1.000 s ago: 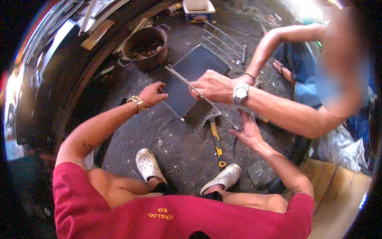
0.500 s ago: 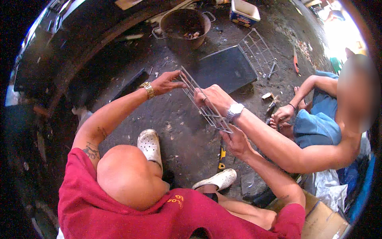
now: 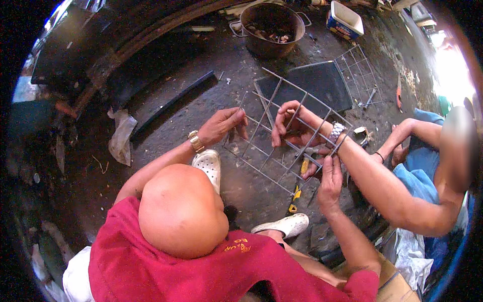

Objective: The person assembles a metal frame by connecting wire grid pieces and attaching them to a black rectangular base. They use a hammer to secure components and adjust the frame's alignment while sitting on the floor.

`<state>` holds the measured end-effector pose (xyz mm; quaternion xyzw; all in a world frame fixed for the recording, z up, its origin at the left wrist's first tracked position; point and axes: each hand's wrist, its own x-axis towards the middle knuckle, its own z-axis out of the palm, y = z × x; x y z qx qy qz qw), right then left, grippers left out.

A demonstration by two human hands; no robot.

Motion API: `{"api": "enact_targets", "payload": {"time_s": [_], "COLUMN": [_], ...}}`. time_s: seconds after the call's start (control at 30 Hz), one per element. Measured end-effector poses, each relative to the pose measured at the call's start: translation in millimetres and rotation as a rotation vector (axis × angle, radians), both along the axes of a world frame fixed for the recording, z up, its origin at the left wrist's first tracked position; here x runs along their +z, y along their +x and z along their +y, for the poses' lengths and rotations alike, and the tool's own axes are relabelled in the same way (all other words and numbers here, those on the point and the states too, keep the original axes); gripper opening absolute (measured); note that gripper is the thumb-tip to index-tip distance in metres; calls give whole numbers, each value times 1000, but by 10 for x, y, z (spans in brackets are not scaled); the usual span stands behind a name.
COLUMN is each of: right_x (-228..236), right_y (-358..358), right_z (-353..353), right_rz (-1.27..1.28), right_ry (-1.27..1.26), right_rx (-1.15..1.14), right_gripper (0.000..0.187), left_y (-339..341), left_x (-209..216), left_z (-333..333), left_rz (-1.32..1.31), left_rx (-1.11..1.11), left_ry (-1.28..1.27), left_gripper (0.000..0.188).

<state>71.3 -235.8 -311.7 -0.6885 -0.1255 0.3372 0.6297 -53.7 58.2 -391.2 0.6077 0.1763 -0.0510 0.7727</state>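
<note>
A bent wire grid [image 3: 305, 92] of thin grey metal rods is held up in front of me, tilted. My left hand [image 3: 224, 126], below a gold watch, pinches its left edge between thumb and fingers. Its right edge is gripped by my right hand [image 3: 329, 186], thumb upward. Between my hands, a co-worker's hand [image 3: 297, 126] with a silver watch reaches in from the right, fingers curled among the rods; whether it touches them I cannot tell. Beneath the grid's lower corner lies a yellow and black tool handle [image 3: 296, 195] on the floor.
A dark flat panel [image 3: 322, 80] lies ahead, beside another wire grid [image 3: 359, 70]. Farther back stand a large rusty pot [image 3: 271, 46] and a plastic tub [image 3: 346, 22]. A dark bar [image 3: 173, 103] and plastic bag [image 3: 122, 136] are left. The co-worker sits at right.
The grid has turned from nearly edge-on to face me more, its meshes now showing. My right hand has shifted right. The co-worker's hand has opened somewhat. The whole view has shifted.
</note>
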Motion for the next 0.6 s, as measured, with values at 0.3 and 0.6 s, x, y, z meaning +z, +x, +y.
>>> {"api": "enact_targets", "payload": {"time_s": [0.3,0.6], "right_x": [508,90], "right_y": [206,819], "right_z": [114,543], "right_rz": [112,111], "right_ry": [-60,-321], "right_rx": [177,575], "right_gripper": [19,27], "left_y": [101,973], "left_x": [79,479], "left_z": [-199,45], "left_rz": [112,-464], "left_rx": [284,-54], "left_ry": [126,1207], "left_gripper": [41,46]}}
